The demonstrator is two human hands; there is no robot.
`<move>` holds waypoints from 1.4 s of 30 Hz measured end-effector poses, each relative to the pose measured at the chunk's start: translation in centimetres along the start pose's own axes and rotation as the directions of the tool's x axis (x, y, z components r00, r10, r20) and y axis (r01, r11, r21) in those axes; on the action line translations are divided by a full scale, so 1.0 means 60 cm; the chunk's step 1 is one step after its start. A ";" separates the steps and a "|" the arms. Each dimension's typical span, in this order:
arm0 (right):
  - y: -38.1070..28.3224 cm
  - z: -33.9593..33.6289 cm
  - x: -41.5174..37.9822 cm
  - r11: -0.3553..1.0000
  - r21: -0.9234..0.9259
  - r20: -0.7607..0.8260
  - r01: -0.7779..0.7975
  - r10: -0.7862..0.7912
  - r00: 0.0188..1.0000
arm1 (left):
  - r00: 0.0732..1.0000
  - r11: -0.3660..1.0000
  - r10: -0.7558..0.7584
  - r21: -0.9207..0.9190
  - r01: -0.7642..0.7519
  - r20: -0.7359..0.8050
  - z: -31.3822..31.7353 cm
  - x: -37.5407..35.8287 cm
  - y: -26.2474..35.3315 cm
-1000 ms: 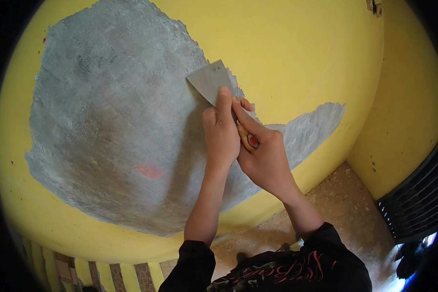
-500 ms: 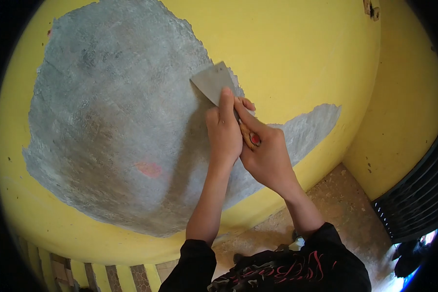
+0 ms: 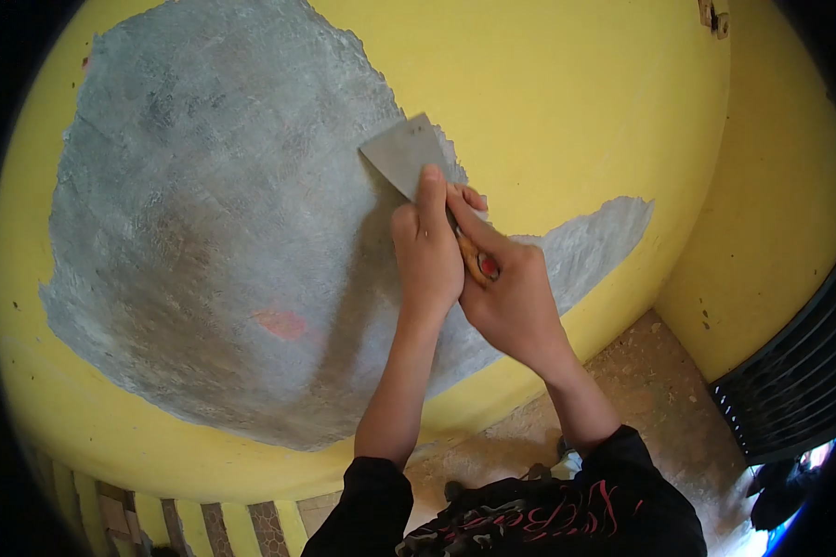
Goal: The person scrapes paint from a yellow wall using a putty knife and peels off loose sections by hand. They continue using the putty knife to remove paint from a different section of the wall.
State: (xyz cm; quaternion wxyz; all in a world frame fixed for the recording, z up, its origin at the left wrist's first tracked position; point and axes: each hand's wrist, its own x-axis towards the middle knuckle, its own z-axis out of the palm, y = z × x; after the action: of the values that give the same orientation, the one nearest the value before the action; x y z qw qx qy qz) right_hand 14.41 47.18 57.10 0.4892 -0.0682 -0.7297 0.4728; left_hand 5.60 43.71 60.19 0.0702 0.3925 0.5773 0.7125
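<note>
Both my hands grip one putty knife point(image 3: 401, 154) with a wide metal blade and a wooden handle marked by a red spot. My right hand point(image 3: 515, 295) wraps round the handle. Just to its left, my left hand point(image 3: 427, 243) closes on the knife, its thumb laid along the base of the blade. The blade tilts up and left over the border between a bare grey patch point(image 3: 223, 186) and the yellow paint point(image 3: 548, 102) of the wall. Ragged paint edges run round the patch, and a pinkish spot shows low in it.
A yellow side wall point(image 3: 771, 204) meets this one at the right. A dark slatted chair point(image 3: 790, 381) stands at lower right on the brown floor point(image 3: 632, 371). Yellow bars point(image 3: 190, 529) line the lower left. A small damaged fitting point(image 3: 713, 19) sits at the upper right.
The putty knife and both hands stay almost in place, with the blade a few pixels further up and left. The view has shifted slightly.
</note>
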 end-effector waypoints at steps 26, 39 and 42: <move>0.001 0.008 0.004 0.999 -0.043 0.023 0.024 -0.023 0.999 | 1.000 0.999 -0.021 0.030 0.021 -0.010 -0.011 0.014 0.001; 0.000 0.014 0.007 0.999 0.023 0.015 0.041 -0.041 0.999 | 0.999 0.999 0.045 0.016 -0.045 0.000 -0.014 0.005 0.003; -0.008 0.017 0.020 0.999 0.023 0.008 0.049 -0.049 0.999 | 1.000 0.999 0.025 -0.029 -0.024 0.014 -0.017 0.023 0.015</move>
State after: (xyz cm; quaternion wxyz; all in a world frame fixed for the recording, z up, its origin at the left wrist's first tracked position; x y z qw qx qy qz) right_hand 13.17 46.97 58.17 0.4983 -0.0427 -0.7278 0.4692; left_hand 4.30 43.41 61.63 0.0714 0.4037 0.5615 0.7188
